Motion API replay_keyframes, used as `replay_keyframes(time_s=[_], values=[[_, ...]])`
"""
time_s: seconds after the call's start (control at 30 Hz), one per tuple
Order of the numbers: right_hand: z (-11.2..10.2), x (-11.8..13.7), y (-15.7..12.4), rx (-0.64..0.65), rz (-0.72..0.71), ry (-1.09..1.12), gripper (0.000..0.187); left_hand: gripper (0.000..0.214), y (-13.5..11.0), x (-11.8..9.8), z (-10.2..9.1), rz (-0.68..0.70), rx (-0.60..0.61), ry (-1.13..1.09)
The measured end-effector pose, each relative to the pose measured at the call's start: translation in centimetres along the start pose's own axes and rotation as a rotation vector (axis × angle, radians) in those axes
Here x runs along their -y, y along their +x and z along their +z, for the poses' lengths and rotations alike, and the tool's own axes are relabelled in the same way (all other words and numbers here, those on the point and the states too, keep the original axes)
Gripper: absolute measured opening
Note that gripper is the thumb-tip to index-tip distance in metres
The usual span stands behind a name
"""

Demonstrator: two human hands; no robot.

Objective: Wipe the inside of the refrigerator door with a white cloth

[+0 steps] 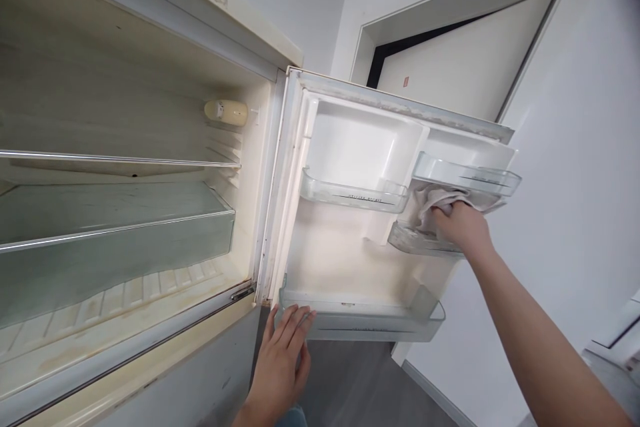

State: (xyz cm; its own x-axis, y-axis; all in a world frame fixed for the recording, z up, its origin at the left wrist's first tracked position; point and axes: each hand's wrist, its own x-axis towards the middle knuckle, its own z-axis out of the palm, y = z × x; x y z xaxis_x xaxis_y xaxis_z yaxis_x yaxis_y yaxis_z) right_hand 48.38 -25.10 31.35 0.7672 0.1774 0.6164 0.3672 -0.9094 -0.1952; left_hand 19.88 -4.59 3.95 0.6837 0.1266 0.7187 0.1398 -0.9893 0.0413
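A crumpled, pale cloth (438, 200) is bunched in my right hand (465, 227), which is closed on it. That hand reaches between the small upper right door bin (465, 173) and the clear bin below it (420, 240). My left hand (285, 353) lies against the left end of the wide bottom door bin (370, 325), its fingers stretched out over the bin's front. These bins belong to an open refrigerator door (345, 247). Part of the cloth is hidden behind my right fingers.
Left stands the refrigerator compartment (250, 213) with a glass shelf (120, 160), a greenish drawer (120, 260) and a lamp cover (227, 112). Another clear bin (355, 196) sits on the door's upper left. Behind are a white room door (460, 60), a wall (580, 180) and grey floor (350, 380).
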Motion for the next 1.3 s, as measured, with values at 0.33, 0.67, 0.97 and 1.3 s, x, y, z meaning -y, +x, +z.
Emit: replay_keyframes(time_s=[0.33, 0.67, 0.97, 1.3], values=[[-1.2, 6.2, -2.6, 0.039, -0.215, -0.06, 0.05, 0.061, 0.0, 0.1, 0.5, 0.022, -0.034, 0.064], [-1.4, 6.9, -3.2, -0.025, -0.372, 0.001, 0.03, 0.058, -0.1, -0.1, 0.4, 0.003, -0.025, 0.024], [-1.6, 5.8, -2.3, 0.056, -0.404, 0.165, 0.034, 0.06, 0.1, -0.3, 0.3, -0.023, -0.014, -0.006], [-0.5, 6.8, -2.8, -0.03, -0.397, 0.017, 0.041, 0.062, 0.0, -0.1, 0.4, -0.014, 0.003, 0.012]])
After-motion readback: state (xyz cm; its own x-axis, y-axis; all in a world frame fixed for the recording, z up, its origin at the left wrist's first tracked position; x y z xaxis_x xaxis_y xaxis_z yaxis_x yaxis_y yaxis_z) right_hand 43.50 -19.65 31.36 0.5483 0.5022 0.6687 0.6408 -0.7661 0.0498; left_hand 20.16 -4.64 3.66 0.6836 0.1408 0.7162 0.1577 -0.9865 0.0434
